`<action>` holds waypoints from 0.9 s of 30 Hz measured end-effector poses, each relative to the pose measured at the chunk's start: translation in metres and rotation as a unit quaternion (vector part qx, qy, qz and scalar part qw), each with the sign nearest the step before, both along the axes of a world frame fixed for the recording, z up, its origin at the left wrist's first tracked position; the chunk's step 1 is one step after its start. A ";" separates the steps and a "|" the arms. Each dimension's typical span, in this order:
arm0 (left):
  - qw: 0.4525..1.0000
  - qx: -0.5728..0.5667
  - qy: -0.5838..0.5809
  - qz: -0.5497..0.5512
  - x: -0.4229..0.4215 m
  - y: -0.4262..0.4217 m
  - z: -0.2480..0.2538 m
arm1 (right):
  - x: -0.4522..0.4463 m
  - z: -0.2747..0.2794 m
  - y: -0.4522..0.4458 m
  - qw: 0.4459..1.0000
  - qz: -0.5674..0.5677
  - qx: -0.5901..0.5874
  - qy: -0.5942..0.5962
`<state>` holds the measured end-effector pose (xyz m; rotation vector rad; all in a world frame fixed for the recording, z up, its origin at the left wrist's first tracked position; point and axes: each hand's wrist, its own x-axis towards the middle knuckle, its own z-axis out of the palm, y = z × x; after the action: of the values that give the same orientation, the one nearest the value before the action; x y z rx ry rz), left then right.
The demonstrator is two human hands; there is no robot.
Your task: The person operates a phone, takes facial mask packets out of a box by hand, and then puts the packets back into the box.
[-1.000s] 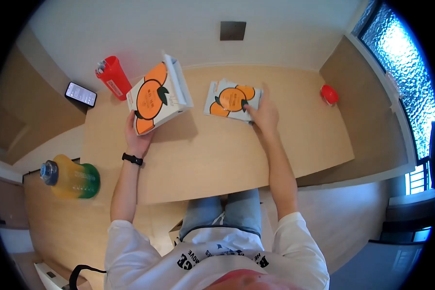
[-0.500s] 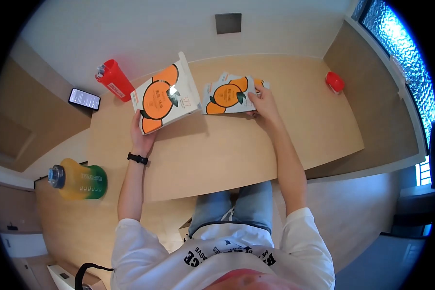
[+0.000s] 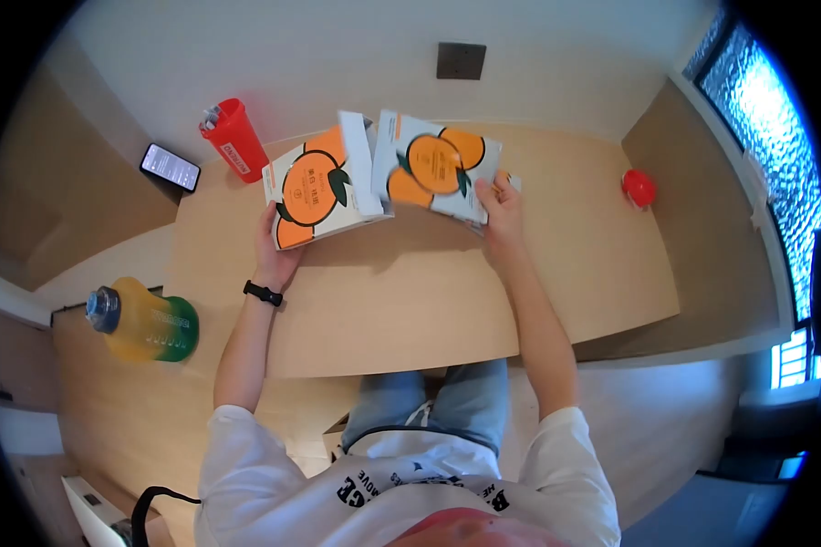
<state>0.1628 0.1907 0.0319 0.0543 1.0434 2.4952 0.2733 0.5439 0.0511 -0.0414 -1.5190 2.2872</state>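
My left hand [image 3: 279, 251] grips the lower left of a white box [image 3: 351, 228] printed with oranges and green leaves. The box is tilted above the table, and its end flap stands up at the right side. Between the thumb and fingers of my right hand [image 3: 502, 211] is a small stack of flat packets [image 3: 436, 164] with the same orange print. The packets are fanned slightly, and their left edge is close beside the box's flap. Whether packet and flap touch, I cannot tell.
On the table [image 3: 401, 319], a red holder [image 3: 234, 141] stands at the back left, near a phone [image 3: 171, 168]. A small red object [image 3: 639, 189] lies at the right. A yellow-green bottle [image 3: 146, 319] stands left of the table's front. A wood panel [image 3: 711, 201] borders the right side.
My right hand has raised the packets and turned them, bringing them up beside the box's flap. The box in my left hand has shifted slightly and its flap is more visible. The view has moved a little.
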 end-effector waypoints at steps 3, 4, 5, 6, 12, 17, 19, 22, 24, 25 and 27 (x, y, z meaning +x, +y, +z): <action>1.000 0.006 -0.010 0.009 0.002 0.002 0.005 | -0.011 -0.013 0.010 0.995 -0.015 0.087 0.035; 1.000 0.000 -0.017 0.012 0.004 0.001 0.007 | -0.010 -0.013 0.008 0.999 -0.017 0.035 0.021; 1.000 0.005 -0.016 0.011 0.003 0.001 0.006 | -0.012 -0.012 0.009 1.000 -0.024 -0.003 0.012; 1.000 0.006 -0.016 0.008 0.002 0.000 0.005 | -0.011 -0.010 0.007 0.998 -0.034 -0.044 0.002; 1.000 -0.010 -0.018 0.009 0.004 0.002 0.011 | -0.008 -0.007 0.005 0.985 -0.060 -0.161 -0.021; 1.000 -0.001 0.006 -0.024 0.000 -0.002 0.001 | -0.009 -0.014 -0.006 0.996 -0.051 -0.047 -0.047; 1.000 0.015 0.006 -0.027 0.000 -0.004 -0.003 | -0.011 -0.017 -0.008 0.994 -0.066 -0.065 -0.050; 1.000 -0.003 0.009 -0.022 -0.002 -0.004 -0.003 | -0.009 -0.013 -0.007 0.991 -0.110 -0.070 -0.037; 0.999 -0.043 0.007 -0.013 -0.001 -0.001 0.001 | -0.012 -0.017 -0.008 0.990 -0.137 -0.004 -0.025; 0.998 -0.064 0.006 -0.008 0.000 0.001 0.003 | -0.012 -0.019 -0.007 0.988 -0.151 0.029 -0.018; 0.995 -0.086 0.042 -0.016 0.003 0.002 0.008 | -0.010 -0.023 -0.014 0.992 -0.101 0.072 -0.025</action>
<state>0.1657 0.1932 0.0404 0.1235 1.2779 2.3826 0.2630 0.5297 0.0283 -0.2048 -1.6230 2.0287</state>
